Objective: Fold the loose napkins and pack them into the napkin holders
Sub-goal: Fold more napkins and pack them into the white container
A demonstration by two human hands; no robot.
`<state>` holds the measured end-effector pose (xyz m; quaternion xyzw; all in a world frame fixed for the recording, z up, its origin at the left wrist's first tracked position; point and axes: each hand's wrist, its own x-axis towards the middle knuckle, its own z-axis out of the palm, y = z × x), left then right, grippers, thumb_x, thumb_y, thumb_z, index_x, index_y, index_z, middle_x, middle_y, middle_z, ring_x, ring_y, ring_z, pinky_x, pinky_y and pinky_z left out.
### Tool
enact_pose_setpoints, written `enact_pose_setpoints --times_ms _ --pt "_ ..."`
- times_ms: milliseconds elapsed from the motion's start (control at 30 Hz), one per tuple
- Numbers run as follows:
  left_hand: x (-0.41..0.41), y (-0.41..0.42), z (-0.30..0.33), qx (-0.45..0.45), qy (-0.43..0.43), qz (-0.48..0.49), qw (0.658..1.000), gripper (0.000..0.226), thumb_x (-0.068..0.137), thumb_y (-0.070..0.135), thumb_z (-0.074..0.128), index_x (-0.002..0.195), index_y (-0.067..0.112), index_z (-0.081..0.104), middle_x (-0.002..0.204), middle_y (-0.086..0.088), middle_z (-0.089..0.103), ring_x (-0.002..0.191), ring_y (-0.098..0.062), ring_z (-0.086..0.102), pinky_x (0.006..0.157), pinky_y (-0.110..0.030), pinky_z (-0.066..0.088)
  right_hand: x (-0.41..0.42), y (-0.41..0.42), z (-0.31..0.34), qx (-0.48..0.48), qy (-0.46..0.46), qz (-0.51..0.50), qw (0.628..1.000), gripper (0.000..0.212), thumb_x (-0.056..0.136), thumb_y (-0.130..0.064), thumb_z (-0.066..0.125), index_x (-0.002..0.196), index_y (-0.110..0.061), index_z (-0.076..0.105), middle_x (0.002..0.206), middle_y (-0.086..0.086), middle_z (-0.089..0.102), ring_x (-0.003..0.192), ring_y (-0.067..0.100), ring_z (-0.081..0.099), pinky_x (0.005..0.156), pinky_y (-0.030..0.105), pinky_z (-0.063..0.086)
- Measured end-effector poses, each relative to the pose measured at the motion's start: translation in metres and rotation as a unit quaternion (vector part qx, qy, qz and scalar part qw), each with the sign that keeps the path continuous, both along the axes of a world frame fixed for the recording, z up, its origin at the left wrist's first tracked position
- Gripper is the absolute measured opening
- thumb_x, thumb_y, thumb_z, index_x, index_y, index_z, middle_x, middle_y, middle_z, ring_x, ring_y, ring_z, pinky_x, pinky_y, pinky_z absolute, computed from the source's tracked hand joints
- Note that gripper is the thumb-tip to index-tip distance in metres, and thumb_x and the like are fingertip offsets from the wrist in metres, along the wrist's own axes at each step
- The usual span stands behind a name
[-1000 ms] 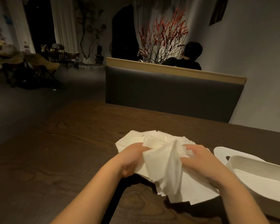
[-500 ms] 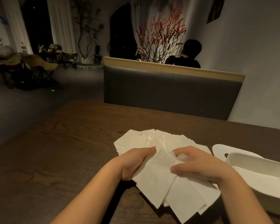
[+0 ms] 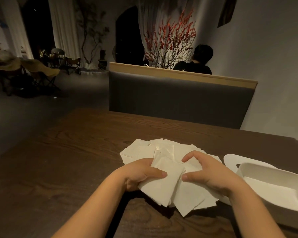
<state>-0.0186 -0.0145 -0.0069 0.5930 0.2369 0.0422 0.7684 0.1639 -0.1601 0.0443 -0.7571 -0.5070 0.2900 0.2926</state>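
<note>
Dim, warm light; edges bend, far room perhaps slightly soft.

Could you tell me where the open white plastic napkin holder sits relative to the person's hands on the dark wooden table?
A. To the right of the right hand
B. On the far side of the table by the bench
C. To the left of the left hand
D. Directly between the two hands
A: the open white plastic napkin holder lies on the dark wooden table just right of the right hand, while the left hand grips the folded white paper napkin.

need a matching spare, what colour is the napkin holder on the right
White, plain with no pattern: the napkin holder shows best in the head view, right of the napkins.
</note>
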Motion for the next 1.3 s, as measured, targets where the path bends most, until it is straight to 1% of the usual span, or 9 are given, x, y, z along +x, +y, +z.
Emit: enact_pose_setpoints --times_ms 167,433,500,667,733,800,1000,1133,1300 --pt "0.001 -0.001 0.002 -0.007 -0.017 0.038 0.999 0.018 0.097 0.007 0.059 0.114 0.009 0.065 0.1 -0.005 0.077 0.092 -0.019 0.073 0.077 -0.031 0.058 0.003 -0.001 0.0 0.028 0.007 -0.034 0.999 0.036 0.082 -0.031 0.078 0.109 -0.042 0.056 0.125 -0.017 0.043 0.12 0.004 0.034 0.096 0.031 0.028" --pt "0.001 0.002 -0.001 -0.031 -0.056 0.142 0.988 0.027 0.097 0.004 0.055 0.123 0.005 0.063 0.111 -0.016 0.074 0.095 -0.027 0.072 0.08 -0.038 0.058 0.016 -0.012 0.004 0.108 0.043 -0.111 0.987 0.031 0.084 -0.026 0.077 0.106 -0.04 0.059 0.12 -0.011 0.056 0.102 0.011 0.056 0.079 0.03 0.05" --pt "0.001 0.0 0.0 -0.042 -0.079 0.164 0.982 0.031 0.095 0.003 0.057 0.125 0.006 0.063 0.113 -0.018 0.073 0.097 -0.03 0.071 0.084 -0.041 0.057 0.015 -0.015 0.008 0.183 0.087 -0.14 0.969 0.032 0.083 -0.023 0.076 0.108 -0.036 0.06 0.113 -0.005 0.061 0.101 0.018 0.06 0.081 0.039 0.056" --pt "0.016 -0.017 -0.003 -0.042 -0.094 0.221 0.97 0.033 0.092 0.004 0.064 0.125 0.006 0.065 0.112 -0.017 0.074 0.101 -0.034 0.072 0.086 -0.047 0.058 -0.009 -0.01 0.014 0.282 0.318 -0.101 0.9 0.042 0.073 -0.018 0.073 0.112 -0.025 0.059 0.098 0.002 0.071 0.087 0.02 0.072 0.063 0.033 0.06" --pt "0.023 -0.028 -0.002 -0.048 -0.108 0.194 0.974 0.041 0.087 0.016 0.075 0.126 0.007 0.067 0.12 -0.02 0.07 0.111 -0.04 0.067 0.101 -0.06 0.05 -0.019 -0.003 0.008 0.248 0.284 -0.094 0.921 0.044 0.072 -0.023 0.078 0.112 -0.028 0.06 0.102 0.001 0.071 0.093 0.022 0.071 0.07 0.04 0.06" --pt "0.027 -0.035 0.001 -0.065 -0.127 0.194 0.971 0.047 0.081 0.028 0.081 0.122 0.009 0.07 0.121 -0.021 0.07 0.114 -0.041 0.066 0.106 -0.062 0.044 -0.025 0.003 0.001 0.208 0.15 -0.112 0.96 0.039 0.078 -0.026 0.079 0.11 -0.034 0.058 0.107 -0.006 0.065 0.097 0.015 0.064 0.072 0.032 0.056" --pt "0.019 -0.039 0.013 -0.158 -0.105 0.231 0.954 0.049 0.098 0.056 0.049 0.116 0.016 0.069 0.106 -0.018 0.076 0.098 -0.037 0.073 0.095 -0.052 0.054 -0.026 0.008 -0.01 0.185 0.026 -0.141 0.972 0.038 0.084 -0.028 0.076 0.113 -0.036 0.052 0.104 -0.024 0.05 0.091 -0.001 0.049 0.063 0.01 0.035" --pt "0.022 -0.04 0.007 -0.021 -0.107 0.245 0.963 0.024 0.103 0.024 0.052 0.121 0.018 0.066 0.105 -0.008 0.077 0.097 -0.025 0.074 0.084 -0.041 0.059 -0.021 0.008 -0.012 0.156 0.068 -0.147 0.974 0.032 0.086 -0.034 0.073 0.112 -0.035 0.054 0.108 -0.021 0.052 0.102 0.005 0.052 0.08 0.025 0.046" --pt "0.022 -0.037 0.007 0.002 -0.108 0.298 0.949 0.027 0.101 0.034 0.056 0.117 0.018 0.069 0.102 -0.006 0.078 0.095 -0.026 0.074 0.092 -0.05 0.057 -0.015 0.005 -0.013 0.132 0.13 -0.128 0.974 0.017 0.087 -0.025 0.074 0.101 -0.021 0.066 0.092 0.0 0.076 0.088 0.022 0.072 0.085 0.05 0.058"
